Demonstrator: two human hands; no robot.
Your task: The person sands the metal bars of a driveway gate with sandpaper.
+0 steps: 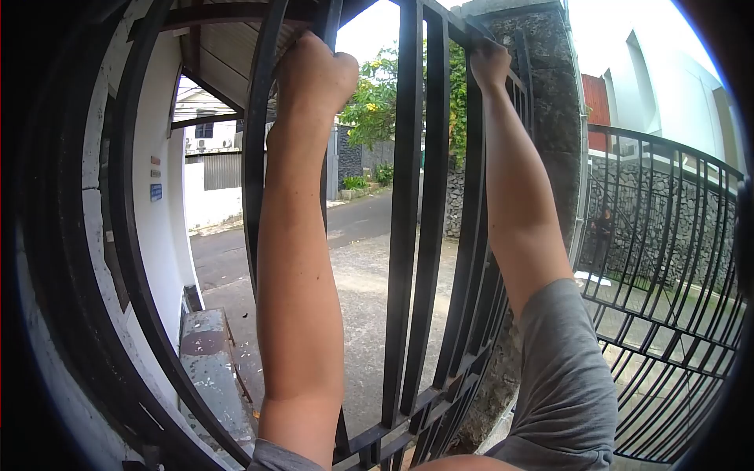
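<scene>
Left hand (316,69) has its fingers curled round an upright of the black gate (408,157) right in front; straight wrist helps. Right hand (491,66) looks curled round it too, fingertips hidden, so I'd share the load evenly.

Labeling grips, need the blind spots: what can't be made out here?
All head view:
- Left hand fingertips: hidden by the hand itself.
- Right hand finger placement: too small, partly turned away.
- Gate top, left of center: cut off by upper edge.
- Blue wall sign text: too small.
- Distant person, details: small, behind bars.
</scene>
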